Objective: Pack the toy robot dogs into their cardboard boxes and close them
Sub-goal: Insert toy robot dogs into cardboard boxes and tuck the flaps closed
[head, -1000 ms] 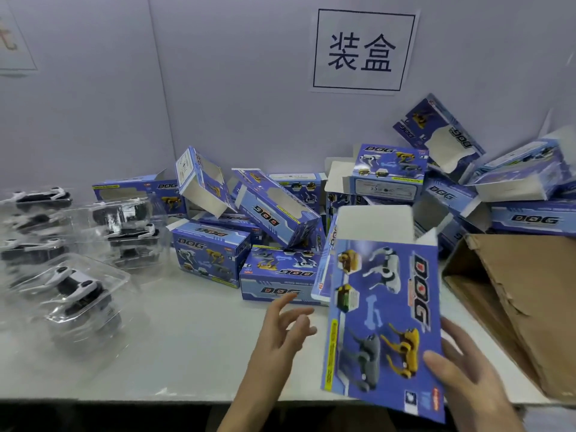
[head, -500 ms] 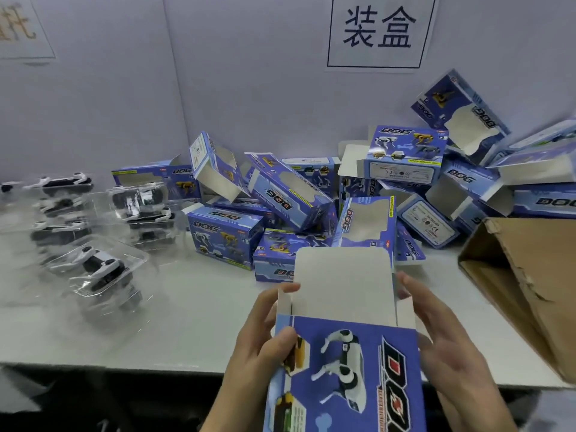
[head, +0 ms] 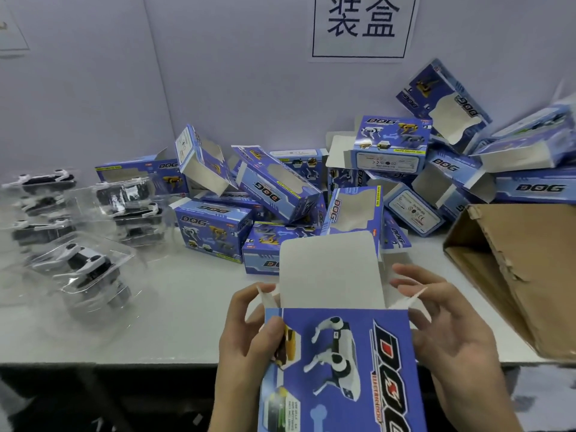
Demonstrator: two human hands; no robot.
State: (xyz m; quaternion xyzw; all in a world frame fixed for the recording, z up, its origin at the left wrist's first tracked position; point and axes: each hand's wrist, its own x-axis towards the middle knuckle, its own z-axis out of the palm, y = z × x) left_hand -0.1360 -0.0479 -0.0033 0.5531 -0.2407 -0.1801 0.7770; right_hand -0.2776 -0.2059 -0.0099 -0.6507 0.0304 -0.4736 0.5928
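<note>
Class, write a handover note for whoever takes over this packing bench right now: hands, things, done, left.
Left hand grips the held box by its left edge; right hand open, fingers at its right side flap.
Top flap is up; box is open.
Toy dogs lie in clear trays, left on the table; more boxes piled behind, many open.
Done: one box opened. Left: put a dog in, close it, repeat.

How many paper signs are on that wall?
2. The large sign with dark characters hangs above the pile of blue boxes. The cut-off sign sits at the picture's left edge. More may lie outside the view.
</note>
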